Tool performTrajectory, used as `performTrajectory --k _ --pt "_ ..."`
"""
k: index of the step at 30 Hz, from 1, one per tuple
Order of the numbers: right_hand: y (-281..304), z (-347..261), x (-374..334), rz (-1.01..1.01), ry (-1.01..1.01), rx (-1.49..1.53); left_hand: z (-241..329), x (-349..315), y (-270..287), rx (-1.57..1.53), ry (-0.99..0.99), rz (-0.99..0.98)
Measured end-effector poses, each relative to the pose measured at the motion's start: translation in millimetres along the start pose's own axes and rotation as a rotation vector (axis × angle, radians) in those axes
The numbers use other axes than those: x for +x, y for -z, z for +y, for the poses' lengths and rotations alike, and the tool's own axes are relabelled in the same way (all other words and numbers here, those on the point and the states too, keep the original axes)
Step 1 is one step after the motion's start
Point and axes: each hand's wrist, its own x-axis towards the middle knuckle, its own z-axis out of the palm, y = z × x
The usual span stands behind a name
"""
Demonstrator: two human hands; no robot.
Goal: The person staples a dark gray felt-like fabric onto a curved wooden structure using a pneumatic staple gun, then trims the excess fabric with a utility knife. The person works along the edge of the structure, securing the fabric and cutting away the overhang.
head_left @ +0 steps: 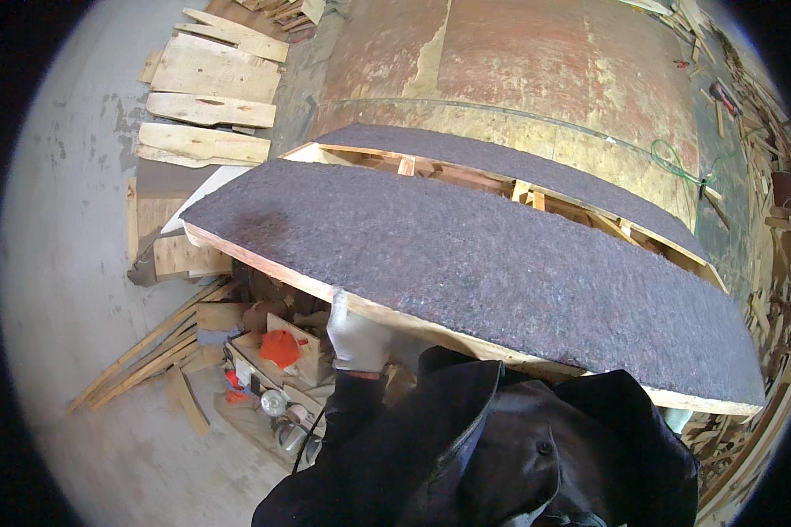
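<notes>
A long wooden frame (466, 241) topped with dark grey felt stretches across in front of my body, its near edge bare pale wood. My left hand (359, 338), in a white glove, grips that near edge left of the middle, thumb up against the wood and fingers hidden below. At the right end, a small part of my gloved right hand (677, 420) shows under the same edge; its fingers are hidden by the frame. Just beyond lies a second felt-covered strip (518, 167), with wooden blocks and braces in the gap between. Whether the two are joined I cannot tell.
Behind is a large worn reddish-brown board surface (518, 61). Pale planks (211, 70) lie at the far left, and long sticks (149, 351) nearer. A wooden box (281, 378) holds tools and an orange item. Scrap wood (773, 246) piles along the right. A green cord (672, 158) lies there.
</notes>
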Motion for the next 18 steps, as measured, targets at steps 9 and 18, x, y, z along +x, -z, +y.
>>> performTrajectory --k 9,18 --pt "-16.0 -15.5 9.9 -0.013 -0.016 -0.021 -7.0 0.2 14.9 1.082 -0.462 0.262" --pt "-96.4 -84.9 42.7 -0.017 0.487 -0.979 -7.2 84.3 -108.2 0.016 -0.091 -0.129"
